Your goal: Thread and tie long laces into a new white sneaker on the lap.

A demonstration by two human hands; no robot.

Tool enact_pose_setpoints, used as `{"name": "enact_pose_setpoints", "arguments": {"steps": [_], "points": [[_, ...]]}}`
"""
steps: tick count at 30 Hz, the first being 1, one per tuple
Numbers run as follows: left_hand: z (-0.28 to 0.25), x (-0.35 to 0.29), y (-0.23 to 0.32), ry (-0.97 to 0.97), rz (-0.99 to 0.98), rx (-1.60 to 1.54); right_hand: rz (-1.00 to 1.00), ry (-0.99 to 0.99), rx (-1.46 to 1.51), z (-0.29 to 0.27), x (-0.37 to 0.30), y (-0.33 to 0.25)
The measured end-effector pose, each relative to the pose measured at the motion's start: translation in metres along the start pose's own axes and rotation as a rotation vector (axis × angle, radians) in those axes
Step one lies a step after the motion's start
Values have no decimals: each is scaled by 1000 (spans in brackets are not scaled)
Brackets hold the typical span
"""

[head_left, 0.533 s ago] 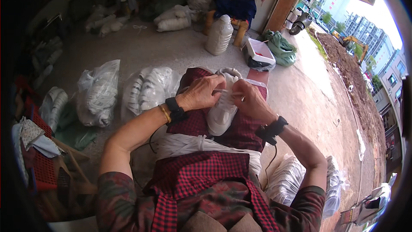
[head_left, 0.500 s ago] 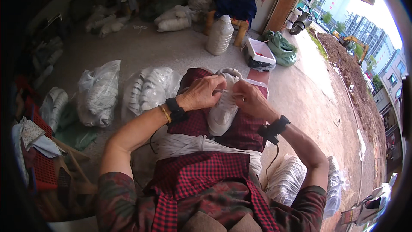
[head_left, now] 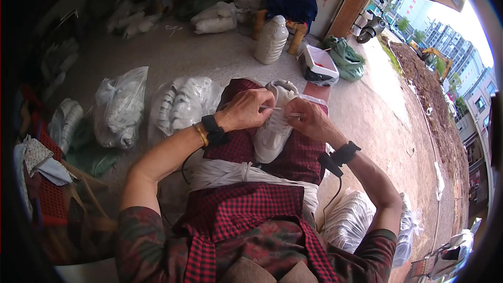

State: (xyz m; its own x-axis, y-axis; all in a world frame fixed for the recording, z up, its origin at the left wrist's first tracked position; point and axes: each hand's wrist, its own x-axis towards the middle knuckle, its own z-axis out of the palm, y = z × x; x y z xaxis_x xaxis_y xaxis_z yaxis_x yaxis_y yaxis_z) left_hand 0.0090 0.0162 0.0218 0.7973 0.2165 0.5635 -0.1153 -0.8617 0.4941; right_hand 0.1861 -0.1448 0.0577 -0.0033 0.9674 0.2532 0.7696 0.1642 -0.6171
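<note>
A white sneaker (head_left: 271, 139) rests on my lap, its toe toward me, over a red and black checked apron (head_left: 236, 144). My left hand (head_left: 249, 109) is closed at the left of the shoe's upper, pinching a white shoelace (head_left: 274, 108). On the other side my right hand (head_left: 309, 119) is also closed, its thumb and fingers on the lace. The lace runs across the tongue between both hands. A bundle of white laces (head_left: 230, 175) lies across my thighs below the shoe. Both wrists carry black straps.
Clear bags of white shoes (head_left: 183, 107) stand on the floor to my left, with another bag (head_left: 352, 220) at my right. Ahead are a white plastic jug (head_left: 271, 42), a white tray (head_left: 319, 62) and a green sack (head_left: 346, 60). A red basket (head_left: 52, 194) stands far left.
My hands stay near the shoe's upper. The right hand has shifted slightly right and down, and the lace between the hands has changed position. The view has tilted slightly.
</note>
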Motion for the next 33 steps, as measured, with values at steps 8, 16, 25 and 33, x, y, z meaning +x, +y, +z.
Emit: {"name": "enact_pose_setpoints", "arguments": {"steps": [8, 16, 25, 33], "points": [[5, 10, -17, 136, -293, -123, 94, 177, -218, 13, 12, 3], [-40, 7, -18, -129, -788, -793, 54, 155, -253, 5, 19, 6], [-33, -2, -34, -26, -524, -191, -39, 276, -223, -12, -19, -11], [-49, -24, -54, -24, 282, 441, -192, 201, -440, -24, -56, 40]]}}
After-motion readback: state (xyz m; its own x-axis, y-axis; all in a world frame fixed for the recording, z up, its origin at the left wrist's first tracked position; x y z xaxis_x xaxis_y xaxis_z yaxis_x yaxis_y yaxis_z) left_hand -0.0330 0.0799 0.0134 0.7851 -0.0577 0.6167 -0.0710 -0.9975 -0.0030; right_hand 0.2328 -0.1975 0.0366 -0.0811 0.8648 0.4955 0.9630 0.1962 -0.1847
